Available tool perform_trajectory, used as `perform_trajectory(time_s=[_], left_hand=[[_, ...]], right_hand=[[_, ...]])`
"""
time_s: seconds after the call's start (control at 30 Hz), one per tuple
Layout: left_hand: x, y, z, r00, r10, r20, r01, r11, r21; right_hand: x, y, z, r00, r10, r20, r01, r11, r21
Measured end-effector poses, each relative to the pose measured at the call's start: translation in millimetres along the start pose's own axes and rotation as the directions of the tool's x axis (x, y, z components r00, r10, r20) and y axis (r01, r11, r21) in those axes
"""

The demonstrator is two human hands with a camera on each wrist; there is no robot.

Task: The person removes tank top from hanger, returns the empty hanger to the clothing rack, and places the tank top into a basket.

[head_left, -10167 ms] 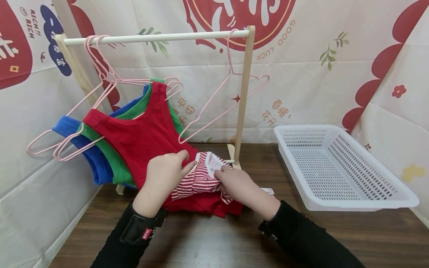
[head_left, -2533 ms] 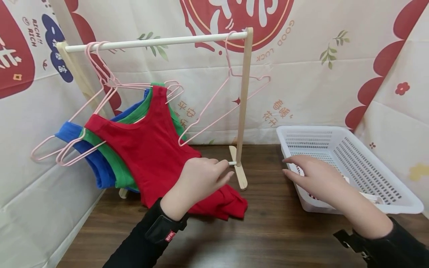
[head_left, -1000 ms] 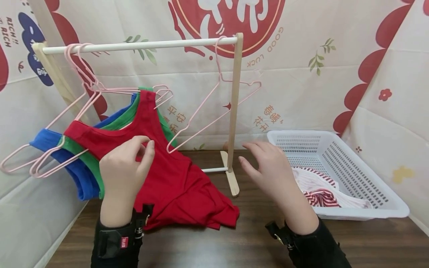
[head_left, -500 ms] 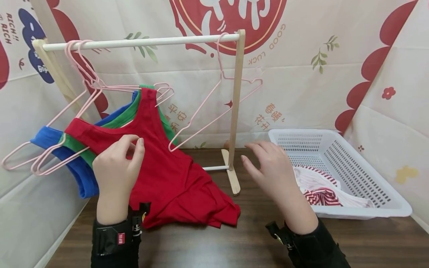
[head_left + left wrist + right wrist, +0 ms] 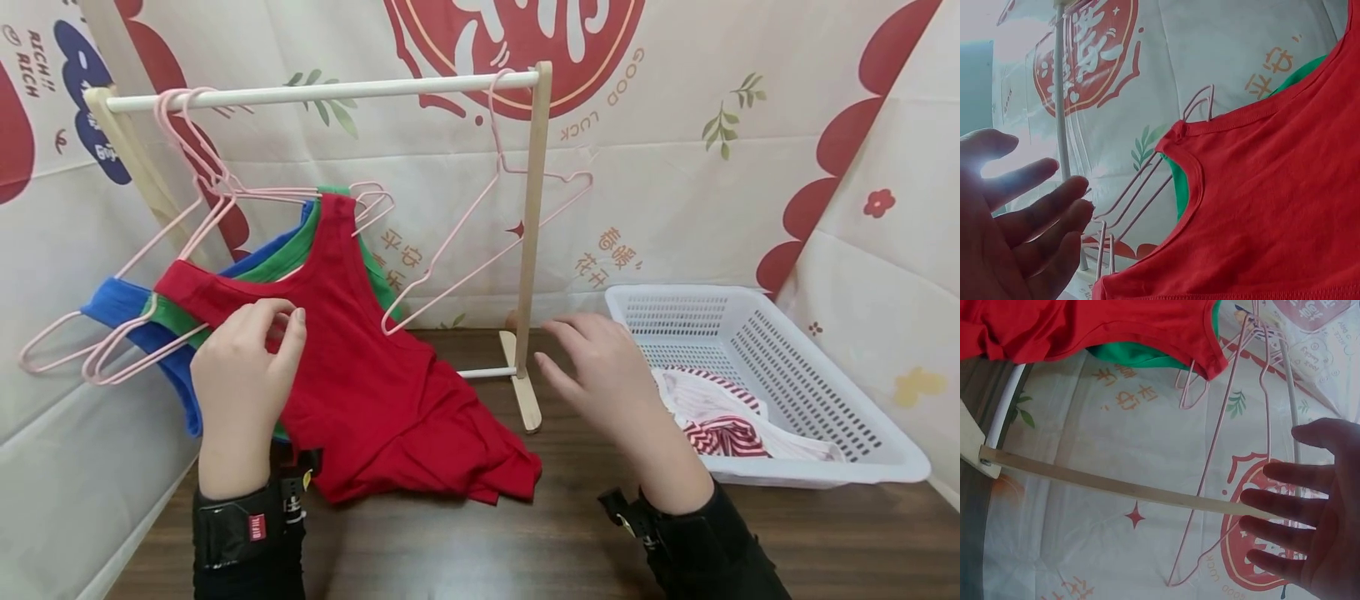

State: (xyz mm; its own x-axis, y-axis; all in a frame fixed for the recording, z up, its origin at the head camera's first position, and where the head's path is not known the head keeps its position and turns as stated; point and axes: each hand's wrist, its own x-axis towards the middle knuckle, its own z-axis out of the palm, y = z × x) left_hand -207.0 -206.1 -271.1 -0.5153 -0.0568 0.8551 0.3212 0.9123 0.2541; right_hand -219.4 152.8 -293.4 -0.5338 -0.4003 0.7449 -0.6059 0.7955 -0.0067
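Observation:
A red tank top [image 5: 375, 383] hangs from a pink hanger on the rack, its lower part bunched on the table. Behind it hang a green top [image 5: 262, 265] and a blue top [image 5: 120, 300]. My left hand [image 5: 240, 367] hovers before the red top's left side, fingers loosely bent around nothing; the left wrist view shows them spread. Between rack and basket is my right hand [image 5: 600, 375], holding nothing, its fingers spread in the right wrist view. A red-and-white striped garment [image 5: 726, 437] with white parts lies crumpled in the white basket [image 5: 840, 475].
The rack has a white rail [image 5: 360, 87] and a wooden right post [image 5: 534, 217] standing on a wooden foot [image 5: 525, 396]. A bare pink hanger [image 5: 457, 225] hangs near that post. Printed cloth [image 5: 660, 208] walls in the brown table [image 5: 420, 550].
The striped garment, between both hands at first, now lies in the basket. My right hand has come back left from over the basket. My left hand has drifted left in front of the red top.

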Motion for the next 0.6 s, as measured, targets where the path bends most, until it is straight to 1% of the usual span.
perform_trajectory(time_s=[0.23, 0.5, 0.6], left_hand=[[1.0, -8.1, -2.2, 0.999, -0.05, -0.013, 0.05, 0.999, 0.002], [2.6, -19.7, -4.9, 0.995, -0.052, -0.085, 0.056, 0.998, 0.036], [3.0, -23.4, -5.1, 0.992, -0.066, -0.104, 0.071, 0.996, 0.048]], right_hand=[[-1, 6, 4, 0.997, -0.074, 0.022, 0.074, 0.997, -0.012], [1, 6, 5, 0.994, -0.103, 0.037, 0.103, 0.994, -0.022], [1, 7, 6, 0.993, -0.11, 0.042, 0.111, 0.994, -0.024]])
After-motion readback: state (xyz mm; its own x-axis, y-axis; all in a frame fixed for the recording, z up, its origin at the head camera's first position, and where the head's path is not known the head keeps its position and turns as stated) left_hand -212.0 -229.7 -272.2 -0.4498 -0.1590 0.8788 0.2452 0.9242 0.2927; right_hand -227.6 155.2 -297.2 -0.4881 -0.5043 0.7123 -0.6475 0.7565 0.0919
